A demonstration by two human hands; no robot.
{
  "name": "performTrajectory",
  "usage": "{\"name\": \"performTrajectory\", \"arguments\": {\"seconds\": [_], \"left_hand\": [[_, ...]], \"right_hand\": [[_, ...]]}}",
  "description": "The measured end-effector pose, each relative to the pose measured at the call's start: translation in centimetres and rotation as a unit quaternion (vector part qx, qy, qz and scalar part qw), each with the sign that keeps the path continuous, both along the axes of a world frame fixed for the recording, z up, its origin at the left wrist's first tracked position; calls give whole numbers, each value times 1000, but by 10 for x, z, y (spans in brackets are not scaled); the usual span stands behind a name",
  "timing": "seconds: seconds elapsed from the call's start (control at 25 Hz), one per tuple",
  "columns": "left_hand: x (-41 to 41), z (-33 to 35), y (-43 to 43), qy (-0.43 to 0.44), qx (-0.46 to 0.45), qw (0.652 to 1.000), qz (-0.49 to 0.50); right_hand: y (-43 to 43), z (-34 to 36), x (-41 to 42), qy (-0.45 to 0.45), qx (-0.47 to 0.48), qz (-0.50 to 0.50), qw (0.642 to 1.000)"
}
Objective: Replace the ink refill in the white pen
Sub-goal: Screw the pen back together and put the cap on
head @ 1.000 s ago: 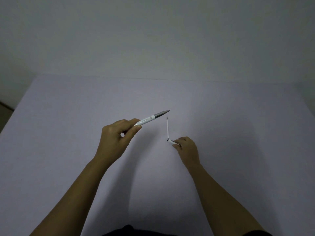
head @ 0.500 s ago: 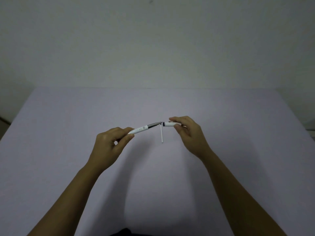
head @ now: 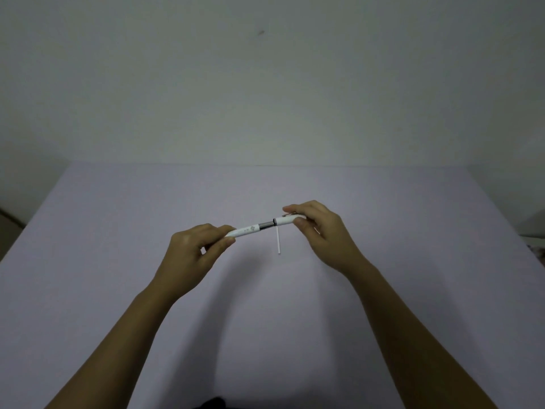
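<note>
White pen (head: 259,227) is hanging above mid-tabletop (head: 118,261), both halves meeting at its grey section. Left hand (head: 191,249) is pinching the barrel end, right hand (head: 318,228) is pinching the cap end. Spare refill (head: 278,242) is lying on the tabletop just beneath.

1. Left hand (head: 191,255): bare, with no glove, ring or band visible.
2. Right hand (head: 327,234): bare, likewise unadorned.
3. Both forearms: uncovered along their full visible length; no sleeve, watch or strap in view.
4. Fingers (head: 298,208): nails short; finer detail cannot be made out in the dim light.
</note>
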State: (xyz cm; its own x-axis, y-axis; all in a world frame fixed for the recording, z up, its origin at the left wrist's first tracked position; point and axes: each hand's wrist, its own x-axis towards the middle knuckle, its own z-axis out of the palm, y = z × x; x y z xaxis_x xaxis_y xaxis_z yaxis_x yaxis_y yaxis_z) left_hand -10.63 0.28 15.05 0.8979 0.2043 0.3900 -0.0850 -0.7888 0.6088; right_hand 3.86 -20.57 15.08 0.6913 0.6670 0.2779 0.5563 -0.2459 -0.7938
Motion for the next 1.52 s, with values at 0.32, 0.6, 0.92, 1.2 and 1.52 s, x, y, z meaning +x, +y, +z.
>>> {"name": "performTrajectory", "arguments": {"seconds": [0.32, 0.6, 0.92, 1.2, 1.52], "left_hand": [[1, 3, -15, -23, 2, 1000, 5], [5, -19, -20, 81, 70, 994, 8], [70, -72, -19, 228, -47, 965, 119], [108, -140, -17, 298, -121, 925, 201], [107, -184, -40, 256, -138, 924, 250]], "right_hand": [[9, 8, -3, -28, -53, 38, 997], [24, -5, 9, 5, -50, 45, 998], [51, -96, 45, 131, -223, -89, 962], [23, -195, 31, 61, -386, -118, 913], [22, -225, 26, -34, -366, -161, 916]]}}
